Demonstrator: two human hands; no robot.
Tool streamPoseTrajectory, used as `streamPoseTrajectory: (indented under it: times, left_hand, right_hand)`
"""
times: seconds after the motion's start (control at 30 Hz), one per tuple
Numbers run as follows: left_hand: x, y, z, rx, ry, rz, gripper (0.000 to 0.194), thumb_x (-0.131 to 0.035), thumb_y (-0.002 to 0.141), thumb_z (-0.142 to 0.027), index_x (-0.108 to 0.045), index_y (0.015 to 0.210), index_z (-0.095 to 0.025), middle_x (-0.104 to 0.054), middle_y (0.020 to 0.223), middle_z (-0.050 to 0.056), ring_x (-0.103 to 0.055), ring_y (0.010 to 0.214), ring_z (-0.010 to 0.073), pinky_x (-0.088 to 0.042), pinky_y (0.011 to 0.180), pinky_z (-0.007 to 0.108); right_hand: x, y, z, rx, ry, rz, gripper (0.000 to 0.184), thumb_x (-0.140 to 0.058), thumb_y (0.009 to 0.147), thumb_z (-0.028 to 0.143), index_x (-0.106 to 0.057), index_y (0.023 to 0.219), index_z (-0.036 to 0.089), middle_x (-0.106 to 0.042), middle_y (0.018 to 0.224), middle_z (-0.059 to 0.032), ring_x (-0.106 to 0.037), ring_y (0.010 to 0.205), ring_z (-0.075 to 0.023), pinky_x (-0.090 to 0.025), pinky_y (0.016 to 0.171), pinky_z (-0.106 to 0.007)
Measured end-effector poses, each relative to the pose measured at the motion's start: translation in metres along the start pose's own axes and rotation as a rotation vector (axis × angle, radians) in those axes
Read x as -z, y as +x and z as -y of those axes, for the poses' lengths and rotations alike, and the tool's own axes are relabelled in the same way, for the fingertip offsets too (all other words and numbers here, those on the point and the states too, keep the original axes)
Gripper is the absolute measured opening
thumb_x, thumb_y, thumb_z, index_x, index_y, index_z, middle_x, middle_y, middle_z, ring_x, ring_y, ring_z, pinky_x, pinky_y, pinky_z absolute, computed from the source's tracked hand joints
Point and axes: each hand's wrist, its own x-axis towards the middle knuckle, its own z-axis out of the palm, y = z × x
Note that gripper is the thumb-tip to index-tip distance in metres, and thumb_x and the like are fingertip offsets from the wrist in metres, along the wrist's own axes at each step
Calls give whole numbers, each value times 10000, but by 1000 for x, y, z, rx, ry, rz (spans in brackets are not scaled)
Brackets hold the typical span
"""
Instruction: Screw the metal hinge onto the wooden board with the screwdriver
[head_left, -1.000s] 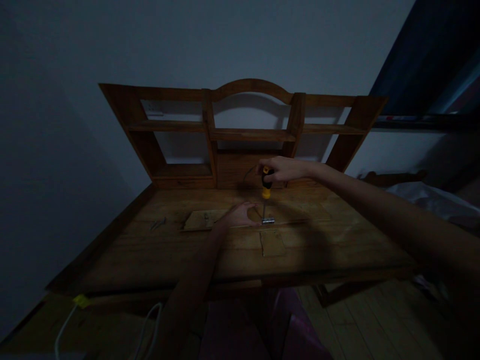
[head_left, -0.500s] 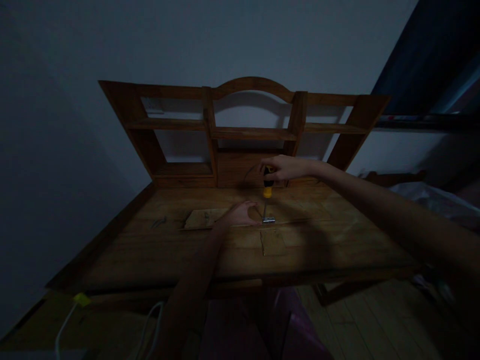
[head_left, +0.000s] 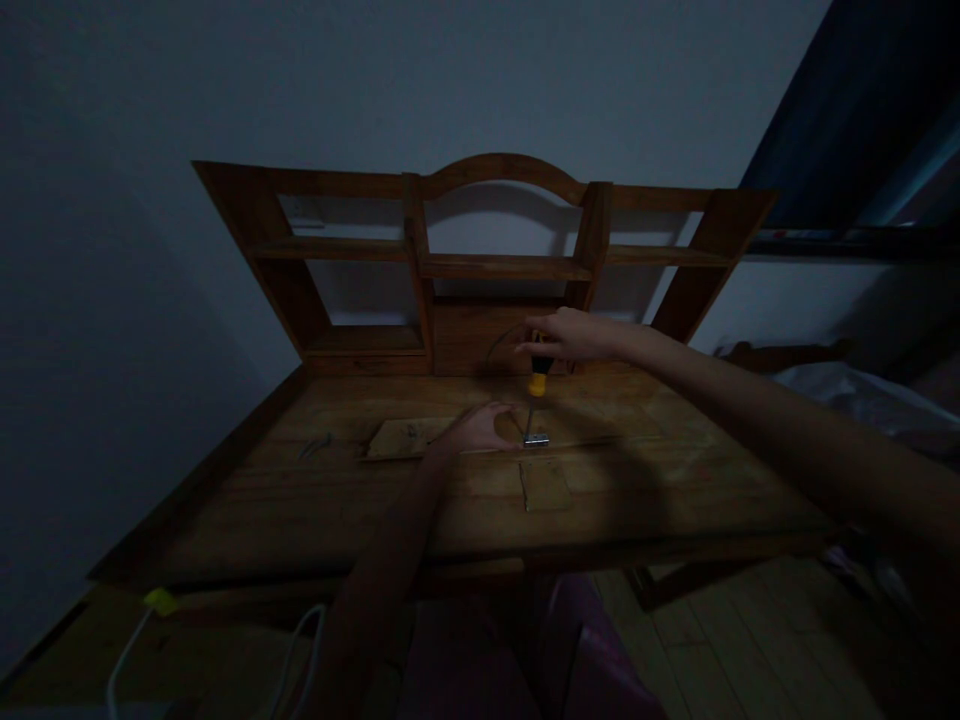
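head view. one desk (head_left: 262,510), wooden, with one shelf unit (head_left: 506,268) along its back edge. one right hand (head_left: 568,333), above mid-desk: grip closed around the handle of one screwdriver (head_left: 537,384), black and yellow, near upright, tip at the left end of one metal piece (head_left: 538,440); contact too dim to tell. metal piece: small, shiny, lying midway between the desk's left and right edges. one left hand (head_left: 474,430), low, just left of it: grip spread in a wide curve, thumb and fingers parted; cannot tell whether it presses on one wooden strip (head_left: 396,438), partly covered by the hand, lying parallel to the near edge. one square wooden piece (head_left: 547,487), between metal piece and near edge. loose thin bits (head_left: 318,443), towards the left edge.
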Motion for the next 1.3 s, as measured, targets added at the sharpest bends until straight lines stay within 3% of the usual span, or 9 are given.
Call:
streamPoseTrajectory:
  times: [0.1, 0.23, 0.4, 0.57, 0.63, 0.8, 1.0, 1.17, 1.3]
  left_hand:
    - [1, -1, -2, 3, -6, -2, 876, -812, 598, -579, -549, 1364, -243, -568, 1383, 71, -529, 1266, 297, -402, 1096, 377]
    - [1, -1, -2, -25, 3, 5, 873, -798, 620, -580, -534, 1377, -232, -564, 1388, 76, -530, 1270, 284, -391, 1107, 359]
    - [-2, 0, 4, -22, 14, -13, 886, -796, 614, -598, -540, 1372, -215, -561, 1385, 87, -537, 1255, 288, -407, 1089, 365]
    - [-1, 0, 3, -45, 17, -14, 892, -782, 626, -611, -530, 1389, -224, -580, 1360, 83, -556, 1230, 287, -414, 1077, 361]
    - [0, 0, 2, -36, 22, -12, 882, -786, 624, -604, -538, 1381, -226, -582, 1358, 82, -555, 1230, 292, -408, 1082, 365]
    - [1, -1, -2, -4, 0, -5, 876, -807, 614, -572, -543, 1374, -227, -564, 1384, 76, -530, 1264, 290, -390, 1101, 356]
    - [1, -1, -1, -17, -12, -1, 854, -808, 613, -567, -554, 1363, -247, -585, 1354, 67, -545, 1237, 288, -409, 1077, 370]
    - [-3, 2, 6, -46, 8, -23, 880, -800, 613, -589, -552, 1364, -203, -576, 1359, 92, -550, 1231, 296, -421, 1070, 380]
    - [-4, 3, 8, -54, 16, -8, 857, -779, 621, -621, -566, 1348, -220, -571, 1360, 84, -546, 1232, 288, -412, 1083, 379]
  right_hand:
    - [0, 1, 0, 9, -19, -20, 429, -499, 933, 526, -626, 1120, 161, -711, 923, -98, -644, 794, -216, -434, 708, -295]
    - [3, 0, 3, 11, 124, 70, 367, -551, 918, 385, -570, 1222, 181, -718, 990, -66, -650, 776, -177, -445, 695, -263]
    - [5, 0, 6, -66, 42, 64, 510, -476, 924, 606, -650, 1131, 174, -718, 815, -60, -650, 670, -180, -440, 682, -281]
    - [6, 0, 0, 21, 83, 54, 433, -533, 912, 468, -606, 1229, 182, -709, 1097, -82, -662, 919, -216, -465, 791, -289]
    - [6, 0, 1, 19, 99, 64, 411, -551, 903, 439, -608, 1225, 190, -715, 1074, -70, -668, 872, -204, -469, 772, -282]
    - [6, -2, 5, -75, 116, 76, 481, -464, 938, 571, -646, 1150, 179, -723, 835, -63, -639, 616, -171, -464, 659, -294]
    - [4, -5, 0, -58, 298, 127, 449, -564, 915, 411, -501, 1315, 218, -723, 939, -40, -651, 658, -154, -480, 626, -263]
    - [2, -2, 7, -55, 166, 15, 474, -500, 924, 589, -639, 1092, 168, -704, 805, -61, -642, 649, -168, -470, 647, -282]
    - [5, -1, 6, -38, 348, 136, 503, -653, 852, 463, -533, 1265, 201, -709, 882, -32, -635, 634, -145, -480, 607, -258]
